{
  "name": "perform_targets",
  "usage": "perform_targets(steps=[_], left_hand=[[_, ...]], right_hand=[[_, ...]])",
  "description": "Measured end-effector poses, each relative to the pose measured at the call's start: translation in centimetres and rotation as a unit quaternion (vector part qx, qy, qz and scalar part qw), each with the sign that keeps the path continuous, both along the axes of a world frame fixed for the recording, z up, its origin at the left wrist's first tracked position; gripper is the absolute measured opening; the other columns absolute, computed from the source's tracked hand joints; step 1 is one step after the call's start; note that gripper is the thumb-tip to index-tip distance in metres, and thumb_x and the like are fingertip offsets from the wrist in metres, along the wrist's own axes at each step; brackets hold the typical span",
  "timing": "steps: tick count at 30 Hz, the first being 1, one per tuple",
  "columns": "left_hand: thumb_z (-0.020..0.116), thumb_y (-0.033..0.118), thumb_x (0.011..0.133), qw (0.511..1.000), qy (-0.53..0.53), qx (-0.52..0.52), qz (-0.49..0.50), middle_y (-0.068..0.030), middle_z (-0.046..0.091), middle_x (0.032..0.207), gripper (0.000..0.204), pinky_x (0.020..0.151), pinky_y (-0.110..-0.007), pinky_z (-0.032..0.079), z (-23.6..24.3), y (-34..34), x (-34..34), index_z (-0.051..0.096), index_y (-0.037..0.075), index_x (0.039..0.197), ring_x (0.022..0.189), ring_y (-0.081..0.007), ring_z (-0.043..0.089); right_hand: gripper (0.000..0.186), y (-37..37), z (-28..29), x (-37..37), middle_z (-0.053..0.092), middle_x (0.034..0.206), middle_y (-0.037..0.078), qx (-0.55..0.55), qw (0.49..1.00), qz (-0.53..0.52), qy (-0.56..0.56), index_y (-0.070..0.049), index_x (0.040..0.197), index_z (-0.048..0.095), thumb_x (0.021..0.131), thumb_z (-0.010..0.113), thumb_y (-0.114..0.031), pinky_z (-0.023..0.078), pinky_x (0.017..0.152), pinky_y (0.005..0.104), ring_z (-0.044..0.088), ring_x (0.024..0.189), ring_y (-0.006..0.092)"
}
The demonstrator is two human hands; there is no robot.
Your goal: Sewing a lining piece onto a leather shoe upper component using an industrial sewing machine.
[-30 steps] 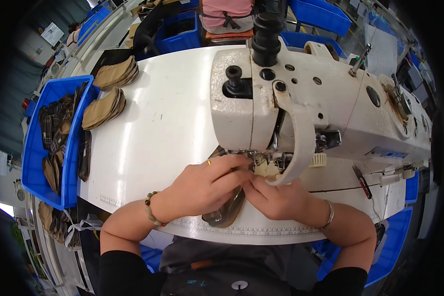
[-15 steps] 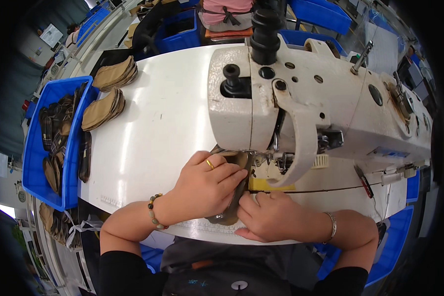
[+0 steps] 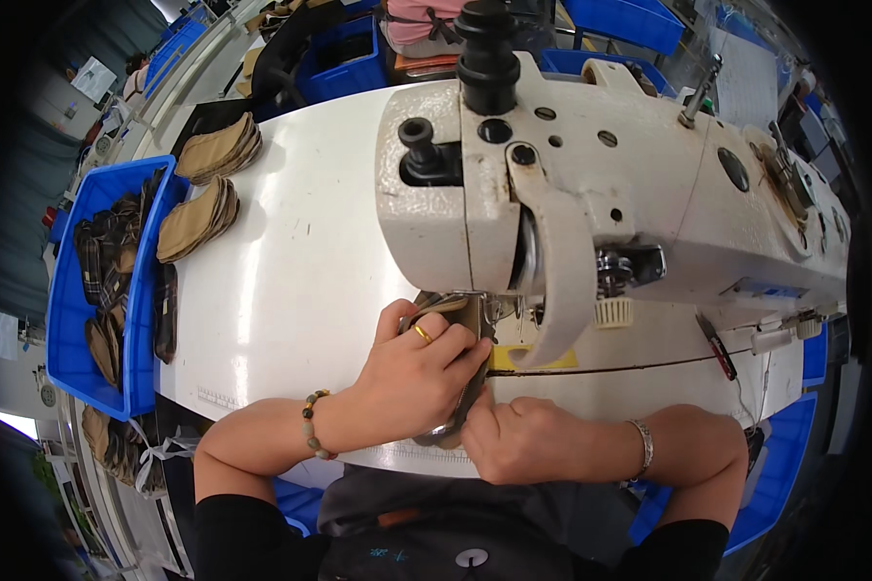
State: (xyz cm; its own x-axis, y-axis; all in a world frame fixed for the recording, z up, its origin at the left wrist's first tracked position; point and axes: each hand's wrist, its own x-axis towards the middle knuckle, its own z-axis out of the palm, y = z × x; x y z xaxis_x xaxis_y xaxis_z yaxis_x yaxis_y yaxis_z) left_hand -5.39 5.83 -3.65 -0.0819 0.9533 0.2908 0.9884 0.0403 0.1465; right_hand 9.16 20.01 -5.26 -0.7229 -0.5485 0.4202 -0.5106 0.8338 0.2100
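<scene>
A tan and dark fabric piece [image 3: 467, 315] lies under the needle area of a white sewing machine [image 3: 552, 194]. My left hand [image 3: 412, 373], wearing a ring, is curled over this piece, with fingertips along its right edge close to the presser foot. Closer to me, my right hand [image 3: 518, 436] is closed in a pinch at the edge of the same piece, its fingers folded in. Both hands cover much of the fabric, and the machine head hides its far end. A yellow strip [image 3: 552, 358] sits on the table right of the fabric.
At left, a blue bin [image 3: 145, 329] holds dark plaid pieces. Two stacks of tan pieces [image 3: 218, 150] [image 3: 199, 221] rest on the white table [image 3: 291, 261] beside it. A red and black tool [image 3: 715, 347] lies at right. More blue bins [image 3: 775, 474] stand around.
My right hand's fingers have folded in from a more spread pose. The machine appears slightly further left in the view. My left hand stays on the fabric with little change.
</scene>
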Motion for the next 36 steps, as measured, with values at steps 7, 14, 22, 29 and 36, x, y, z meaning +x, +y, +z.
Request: perform_targets(steps=[7, 14, 22, 29, 36], left_hand=[[0.07, 0.016, 0.073, 0.999, 0.004, 0.033, 0.035, 0.0019, 0.057, 0.093, 0.03, 0.096, -0.047, 0.036, -0.2, 1.4, -1.0, 0.074, 0.01, 0.102, 0.093, -0.0183, 0.053], [0.08, 0.017, 0.066, 0.999, 0.044, -0.001, 0.02, 0.0056, 0.063, 0.102, 0.046, 0.096, -0.057, 0.033, 0.6, -0.5, 0.0, 0.075, 0.02, 0.111, 0.098, -0.0191, 0.06], [0.08, 0.017, 0.068, 1.0, 0.011, -0.018, 0.005, 0.005, 0.062, 0.101, 0.043, 0.1, -0.058, 0.031, 0.4, -0.4, -0.1, 0.076, 0.017, 0.11, 0.101, -0.0171, 0.06], [0.075, 0.018, 0.07, 0.999, -0.008, 0.037, 0.002, 0.0027, 0.056, 0.085, 0.026, 0.105, -0.054, 0.035, 0.0, 0.5, 0.1, 0.076, 0.009, 0.094, 0.092, -0.0181, 0.054], [0.075, 0.015, 0.071, 0.998, -0.028, 0.043, 0.02, 0.002, 0.061, 0.089, 0.025, 0.103, -0.054, 0.033, -0.7, 2.0, -1.7, 0.077, 0.008, 0.095, 0.096, -0.0207, 0.058]], right_hand=[[0.02, 1.1, -0.8, -1.2, 0.065, 0.076, 0.024, -0.023, 1.0, -0.014, 0.01, 0.005, 0.068, 0.061, 0.075, 0.065, -0.014, 0.042, 0.041, 0.0245, 0.056, 0.049, 0.0125], [0.018, 0.9, 0.2, -0.7, 0.067, 0.078, 0.025, -0.002, 1.0, -0.008, -0.01, 0.005, 0.07, 0.063, 0.073, 0.063, -0.013, 0.045, 0.043, 0.0243, 0.059, 0.051, 0.0141], [0.017, 0.4, 0.1, -0.4, 0.067, 0.076, 0.025, -0.021, 1.0, 0.0, -0.012, 0.005, 0.07, 0.063, 0.071, 0.063, -0.012, 0.044, 0.044, 0.0235, 0.058, 0.051, 0.0141], [0.018, 0.4, -0.3, -0.4, 0.067, 0.075, 0.025, -0.019, 1.0, 0.0, -0.006, 0.007, 0.072, 0.064, 0.068, 0.064, -0.011, 0.043, 0.043, 0.0235, 0.056, 0.049, 0.0135], [0.019, 1.7, -1.2, -1.7, 0.066, 0.079, 0.025, -0.023, 0.999, -0.038, 0.01, 0.008, 0.077, 0.065, 0.07, 0.063, -0.01, 0.047, 0.042, 0.0271, 0.06, 0.054, 0.0151]])
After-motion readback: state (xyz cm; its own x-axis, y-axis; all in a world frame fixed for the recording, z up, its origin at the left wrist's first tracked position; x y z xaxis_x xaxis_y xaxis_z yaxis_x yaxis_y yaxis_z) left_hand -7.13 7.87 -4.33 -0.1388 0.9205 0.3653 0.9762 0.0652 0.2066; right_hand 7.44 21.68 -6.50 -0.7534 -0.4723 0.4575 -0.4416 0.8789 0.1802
